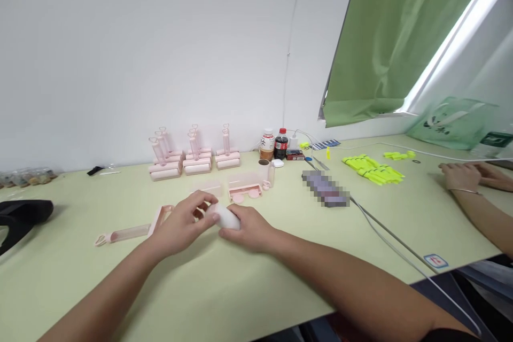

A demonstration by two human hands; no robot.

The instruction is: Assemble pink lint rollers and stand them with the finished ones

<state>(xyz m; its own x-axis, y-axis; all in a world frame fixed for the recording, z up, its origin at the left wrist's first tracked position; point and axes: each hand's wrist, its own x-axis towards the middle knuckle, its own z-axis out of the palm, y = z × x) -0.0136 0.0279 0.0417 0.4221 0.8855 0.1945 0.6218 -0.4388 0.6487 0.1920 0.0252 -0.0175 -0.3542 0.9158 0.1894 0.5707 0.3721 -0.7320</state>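
Note:
A white rounded roll (227, 218) is held above the table between my two hands. The fingertips of my left hand (181, 224) close on its left end, and my right hand (251, 227) wraps round its right end. Left of my left hand lies a clear tube with a pink heart-shaped end (129, 233), beside a pink open frame (160, 217). Just beyond my hands sits an open pink case (245, 193) with round pink pieces inside. A short clear tube (271, 175) stands at its right.
Pink cases with upright tubes (197, 164) line the wall. A cola bottle (281, 144), a jar (266, 144), a blurred phone (326, 189), cables and yellow strips (373, 169) are farther right. Another person's hands (460, 176) rest at the right. A black object (26, 214) lies left.

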